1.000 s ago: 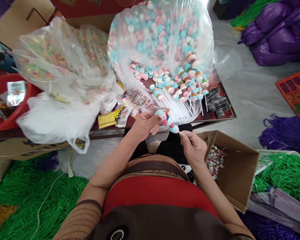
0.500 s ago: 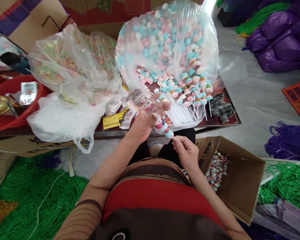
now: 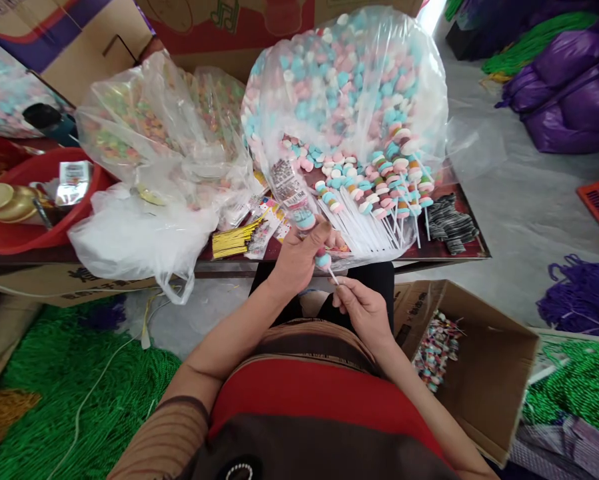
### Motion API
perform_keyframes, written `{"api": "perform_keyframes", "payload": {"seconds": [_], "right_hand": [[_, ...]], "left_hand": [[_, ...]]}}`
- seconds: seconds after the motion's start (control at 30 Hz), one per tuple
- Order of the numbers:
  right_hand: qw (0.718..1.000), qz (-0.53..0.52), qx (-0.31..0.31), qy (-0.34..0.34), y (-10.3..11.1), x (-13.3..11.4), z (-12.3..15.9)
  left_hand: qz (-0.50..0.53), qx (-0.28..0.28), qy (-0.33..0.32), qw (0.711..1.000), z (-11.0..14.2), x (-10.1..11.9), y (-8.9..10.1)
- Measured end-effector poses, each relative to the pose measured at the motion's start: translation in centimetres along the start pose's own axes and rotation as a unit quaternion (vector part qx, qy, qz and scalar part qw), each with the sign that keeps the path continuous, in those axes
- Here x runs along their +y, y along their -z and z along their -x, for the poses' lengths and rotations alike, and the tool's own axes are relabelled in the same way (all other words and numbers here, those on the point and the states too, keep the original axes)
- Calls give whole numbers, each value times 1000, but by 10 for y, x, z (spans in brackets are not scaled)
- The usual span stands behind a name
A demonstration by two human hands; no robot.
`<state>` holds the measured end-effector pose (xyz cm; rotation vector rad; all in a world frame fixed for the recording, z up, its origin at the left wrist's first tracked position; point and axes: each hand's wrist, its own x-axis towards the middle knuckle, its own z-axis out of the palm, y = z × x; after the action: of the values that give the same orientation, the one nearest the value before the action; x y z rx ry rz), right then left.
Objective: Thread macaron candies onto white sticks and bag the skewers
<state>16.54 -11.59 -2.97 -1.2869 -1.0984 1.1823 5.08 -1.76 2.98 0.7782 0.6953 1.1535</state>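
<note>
My left hand (image 3: 299, 259) is wrapped round a marshmallow skewer (image 3: 322, 261) of pink and blue candies. A clear printed plastic sleeve (image 3: 290, 188) covers the skewer's upper part and sticks out above that hand. My right hand (image 3: 363, 308) pinches the white stick at the skewer's lower end. Beyond my hands, on the table, lie several finished marshmallow skewers (image 3: 398, 175) and a row of white sticks (image 3: 362, 223). Just left of my left hand are a bundle of yellow twist ties (image 3: 233, 241) and some printed sleeves.
A large clear bag of marshmallows (image 3: 339, 73) stands at the back, with bags of gummy candy (image 3: 149, 113) to its left. Black twist ties (image 3: 452, 223) lie at the table's right corner. An open cardboard box (image 3: 484, 373) of wrapped skewers sits at lower right; a red basin (image 3: 92, 200) is far left.
My left hand has closed from spread fingers round the skewer and sleeve. The sleeve now stands upright above it. My right hand still pinches the stick; the view has shifted slightly.
</note>
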Motion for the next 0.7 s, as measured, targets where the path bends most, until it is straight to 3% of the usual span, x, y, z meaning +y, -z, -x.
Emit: {"api": "perform_keyframes", "payload": {"seconds": [0.17,0.23,0.3,0.43,0.57,0.7], "right_hand": [[996,-36,76,-18,-3,3,-4],[996,-52,74,-24,-1,6,-4],[996,-54,64,-28,1,8,-3],[998,-34,34,-50,1,8,0],[996,-25,49,-71,-5,5,-4],[996,-29,50,-67,-9,3,-8]], "left_hand": [[-68,-61,68,994,9,-20,12],[-62,-106,88,989,9,-16,20],[-25,-115,64,991,3,-3,25],[29,-31,-24,999,-14,17,20],[48,50,-18,997,-11,0,9],[59,45,5,997,1,-16,6]]}}
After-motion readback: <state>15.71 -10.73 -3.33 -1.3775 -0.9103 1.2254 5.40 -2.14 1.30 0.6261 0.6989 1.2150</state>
